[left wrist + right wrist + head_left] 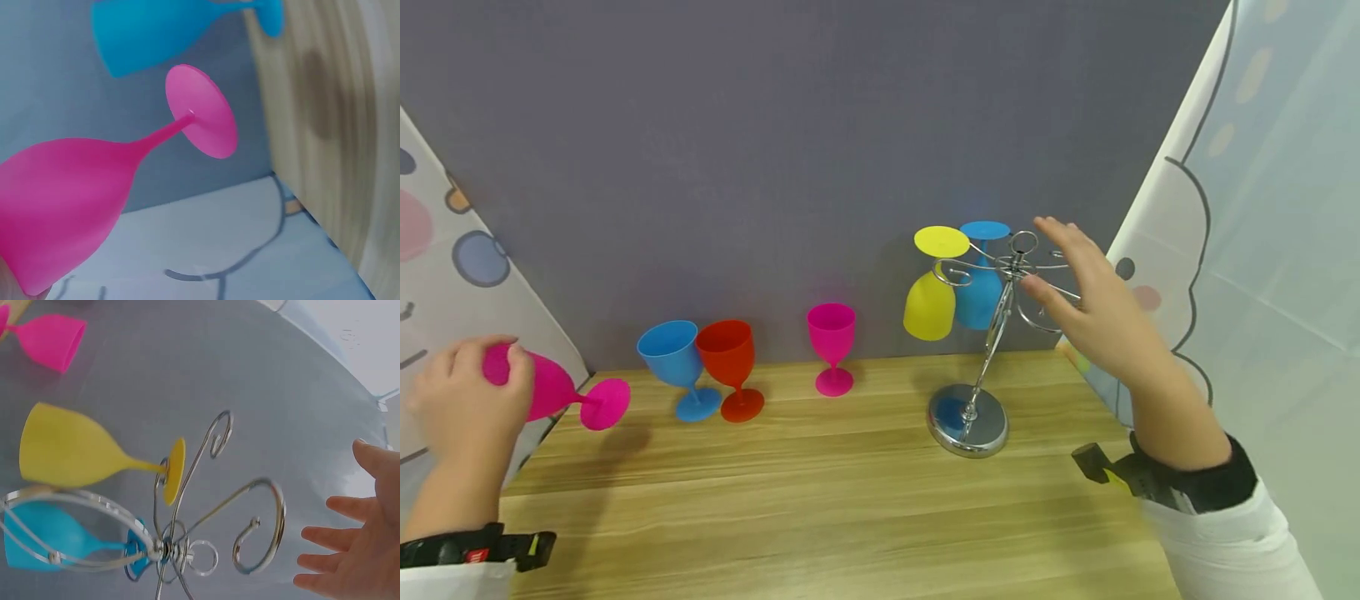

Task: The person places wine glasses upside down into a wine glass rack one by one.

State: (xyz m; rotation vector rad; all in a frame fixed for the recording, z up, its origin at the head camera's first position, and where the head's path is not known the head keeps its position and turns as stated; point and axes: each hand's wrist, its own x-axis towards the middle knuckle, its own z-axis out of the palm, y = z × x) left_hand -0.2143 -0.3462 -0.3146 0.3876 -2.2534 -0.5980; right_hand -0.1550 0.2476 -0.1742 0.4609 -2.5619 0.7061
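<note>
We work at a pale wooden bench (820, 500) set against a grey backdrop wall (775, 150), with cartoon-printed curtains (1262, 208) at both sides. Our left hand (463, 400) has its grip curled round the bowl of a pink plastic goblet (553, 390), held sideways above the bench's left edge, foot pointing right. Our right hand (1093, 304) is spread wide, holding nothing, just beside the chrome wire glass rack (992, 333), where a yellow goblet (931, 300) and a blue goblet (979, 287) hang upside down. Another blue goblet (676, 362), a red goblet (730, 362) and a second pink goblet (832, 342) stand by the wall.
</note>
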